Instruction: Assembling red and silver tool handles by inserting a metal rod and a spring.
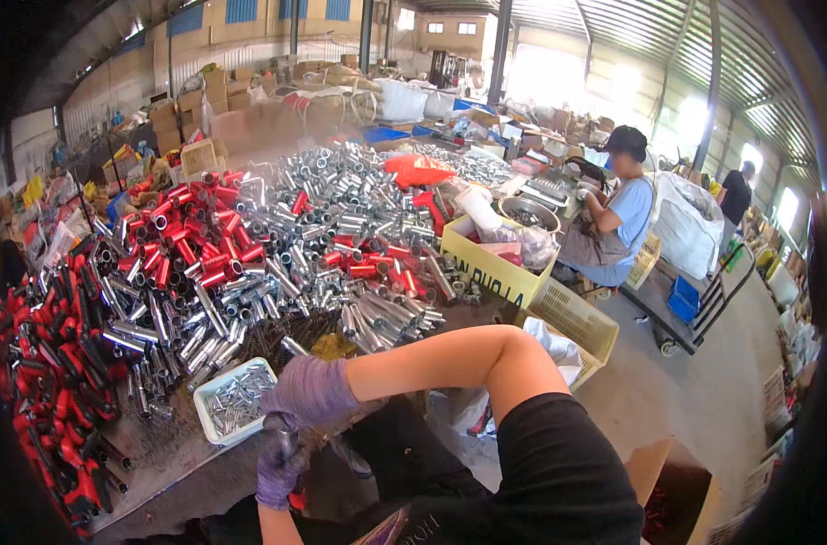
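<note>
Both my hands wear purple-grey gloves and meet at the front edge of the worktable. My left hand is closed around a short metal tube that points up. Just above it, my right hand is bent over the tube's top end with its fingers curled together; what they pinch is hidden. A bit of red shows below my left hand, too little to name. Right beside my right hand stands a white tray of small silver metal pins.
Heaped silver tubes, red tubes and red-black handles cover the table. At the right are a yellow crate, a flatbed cart and an open carton. A person in a cap sits working beyond the crate.
</note>
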The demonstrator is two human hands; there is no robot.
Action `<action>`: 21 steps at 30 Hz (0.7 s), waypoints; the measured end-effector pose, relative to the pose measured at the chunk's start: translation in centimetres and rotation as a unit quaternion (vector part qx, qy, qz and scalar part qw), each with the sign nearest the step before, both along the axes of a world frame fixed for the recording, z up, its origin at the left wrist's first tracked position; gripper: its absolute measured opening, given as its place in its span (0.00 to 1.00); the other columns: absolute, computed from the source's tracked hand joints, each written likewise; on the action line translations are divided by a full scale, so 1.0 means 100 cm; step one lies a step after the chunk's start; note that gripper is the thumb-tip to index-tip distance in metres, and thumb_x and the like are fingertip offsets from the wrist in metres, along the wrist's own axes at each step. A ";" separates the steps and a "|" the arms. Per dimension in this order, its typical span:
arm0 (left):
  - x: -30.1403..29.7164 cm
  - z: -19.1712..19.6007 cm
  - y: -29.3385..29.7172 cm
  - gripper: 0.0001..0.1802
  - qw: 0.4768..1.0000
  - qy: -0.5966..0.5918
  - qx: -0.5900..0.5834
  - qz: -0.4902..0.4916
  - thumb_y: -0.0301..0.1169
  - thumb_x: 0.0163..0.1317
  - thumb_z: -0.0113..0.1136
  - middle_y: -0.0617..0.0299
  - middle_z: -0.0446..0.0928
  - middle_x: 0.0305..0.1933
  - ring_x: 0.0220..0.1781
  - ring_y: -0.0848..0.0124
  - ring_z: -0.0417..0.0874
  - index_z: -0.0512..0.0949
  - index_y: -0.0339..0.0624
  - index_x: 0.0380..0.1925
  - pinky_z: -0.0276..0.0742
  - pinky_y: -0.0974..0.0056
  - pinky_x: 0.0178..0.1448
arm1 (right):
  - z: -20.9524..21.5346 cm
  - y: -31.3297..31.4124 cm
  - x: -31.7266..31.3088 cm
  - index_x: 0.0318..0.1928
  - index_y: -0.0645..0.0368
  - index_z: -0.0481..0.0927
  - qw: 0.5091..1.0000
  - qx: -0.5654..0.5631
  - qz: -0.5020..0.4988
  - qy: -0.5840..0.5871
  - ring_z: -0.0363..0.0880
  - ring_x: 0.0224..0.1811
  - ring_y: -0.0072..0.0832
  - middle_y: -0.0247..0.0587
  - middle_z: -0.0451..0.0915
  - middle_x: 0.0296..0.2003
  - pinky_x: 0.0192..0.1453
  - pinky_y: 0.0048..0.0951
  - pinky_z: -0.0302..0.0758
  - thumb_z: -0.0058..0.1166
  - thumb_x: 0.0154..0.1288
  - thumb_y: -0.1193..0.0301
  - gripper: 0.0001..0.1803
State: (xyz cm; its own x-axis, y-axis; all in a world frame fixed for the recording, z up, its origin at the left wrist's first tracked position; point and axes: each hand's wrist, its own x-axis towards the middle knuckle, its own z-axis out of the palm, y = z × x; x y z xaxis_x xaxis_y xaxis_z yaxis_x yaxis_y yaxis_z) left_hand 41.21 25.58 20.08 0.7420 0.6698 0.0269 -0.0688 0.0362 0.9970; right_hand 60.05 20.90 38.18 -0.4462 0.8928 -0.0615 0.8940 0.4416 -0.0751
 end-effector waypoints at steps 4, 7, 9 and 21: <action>-0.003 0.010 -0.009 0.17 1.000 0.006 0.024 0.017 0.28 0.52 0.64 0.63 0.77 0.34 0.31 0.75 0.76 0.76 0.40 0.43 0.74 0.68 0.33 | -0.010 0.001 0.006 0.45 0.54 0.75 0.992 -0.008 0.116 0.048 0.78 0.43 0.44 0.48 0.78 0.37 0.43 0.40 0.76 0.58 0.51 0.60 0.21; 0.003 0.003 -0.005 0.22 0.988 0.004 0.150 0.026 0.21 0.55 0.59 0.58 0.77 0.46 0.44 0.70 0.78 0.73 0.37 0.52 0.77 0.65 0.48 | -0.027 0.007 0.009 0.44 0.53 0.78 0.988 -0.029 0.096 0.114 0.79 0.42 0.44 0.45 0.80 0.38 0.46 0.42 0.76 0.56 0.54 0.58 0.19; 0.012 -0.018 0.005 0.21 0.992 -0.072 -0.098 -0.038 0.18 0.57 0.55 0.54 0.75 0.54 0.53 0.67 0.76 0.72 0.35 0.53 0.75 0.61 0.58 | -0.049 0.013 0.013 0.39 0.52 0.80 0.999 -0.007 0.018 0.026 0.81 0.37 0.42 0.44 0.81 0.32 0.40 0.42 0.77 0.57 0.53 0.52 0.19; 0.002 -0.004 0.008 0.25 0.993 0.062 0.087 -0.047 0.34 0.55 0.68 0.63 0.80 0.43 0.45 0.77 0.75 0.74 0.39 0.51 0.73 0.67 0.51 | -0.033 0.006 -0.003 0.42 0.55 0.77 0.996 -0.046 -0.001 0.071 0.80 0.36 0.44 0.48 0.80 0.31 0.39 0.39 0.76 0.60 0.53 0.55 0.21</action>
State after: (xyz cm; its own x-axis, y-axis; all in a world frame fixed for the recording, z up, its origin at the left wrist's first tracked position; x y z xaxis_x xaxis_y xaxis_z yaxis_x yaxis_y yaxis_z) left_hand 41.40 26.41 19.66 0.8059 0.5906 0.0412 0.0502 -0.1375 0.9892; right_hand 59.79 21.48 34.91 -0.4551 0.8869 -0.0793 0.8722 0.4261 -0.2402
